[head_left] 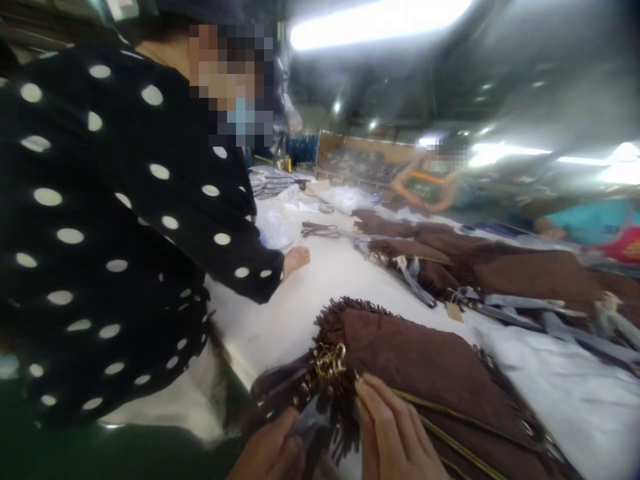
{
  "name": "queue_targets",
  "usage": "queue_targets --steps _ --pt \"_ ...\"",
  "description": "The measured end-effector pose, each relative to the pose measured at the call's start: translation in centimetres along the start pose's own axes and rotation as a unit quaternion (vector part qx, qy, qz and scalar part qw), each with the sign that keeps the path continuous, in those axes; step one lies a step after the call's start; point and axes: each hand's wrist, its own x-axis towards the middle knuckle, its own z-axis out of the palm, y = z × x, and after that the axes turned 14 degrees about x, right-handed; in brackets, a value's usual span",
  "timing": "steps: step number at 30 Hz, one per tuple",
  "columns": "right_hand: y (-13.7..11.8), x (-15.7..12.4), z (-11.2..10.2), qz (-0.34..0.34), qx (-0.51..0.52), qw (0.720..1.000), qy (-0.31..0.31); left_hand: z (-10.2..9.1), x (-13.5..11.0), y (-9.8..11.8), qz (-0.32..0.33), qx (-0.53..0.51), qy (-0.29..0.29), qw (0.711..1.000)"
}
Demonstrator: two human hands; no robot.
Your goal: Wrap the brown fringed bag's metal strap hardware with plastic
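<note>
A brown fringed bag (415, 360) with gold zips lies on the white table in front of me. Gold metal clasps (327, 360) and dark brown straps (285, 380) gather at its left end. My left hand (277, 447) is closed on a strap with a greyish, see-through wrapping, low at the bag's left side. Resting on the bag's near edge, my right hand (397, 430) has its fingers stretched out side by side, the fingertips beside the clasps. Its thumb is hidden. Blur softens the details around both hands.
A person in a black polka-dot top (150, 200) stands close on my left, one hand (296, 259) on the white table (320, 287). More brown bags (535, 273) with wrapped straps lie along the right. White plastic (565, 373) lies at right. Other people work farther back.
</note>
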Motion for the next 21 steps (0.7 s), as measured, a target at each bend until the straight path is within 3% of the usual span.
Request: queue_targets --steps 2,5,9,16,21 --pt "0.5 2.6 -1.0 -0.054 -0.035 0.997 -0.045 -0.5 -0.4 -0.8 0.003 0.044 -0.020 0.999" --pt "1.1 5.6 -1.2 -0.029 0.000 0.988 -0.151 -1.1 -0.9 -1.7 -0.014 0.076 -0.014 0.997" --pt "1.5 6.5 -0.2 -0.017 0.057 0.964 -0.259 -1.8 -1.3 -1.9 -0.022 0.044 0.000 0.999" --pt "1.9 6.0 0.9 -0.031 0.068 0.968 -0.241 -0.2 -0.5 -0.5 -0.083 -0.153 -0.008 0.985" --pt "2.5 5.6 1.6 -0.046 0.092 0.975 -0.198 0.7 0.6 0.9 -0.078 -0.201 0.016 0.976"
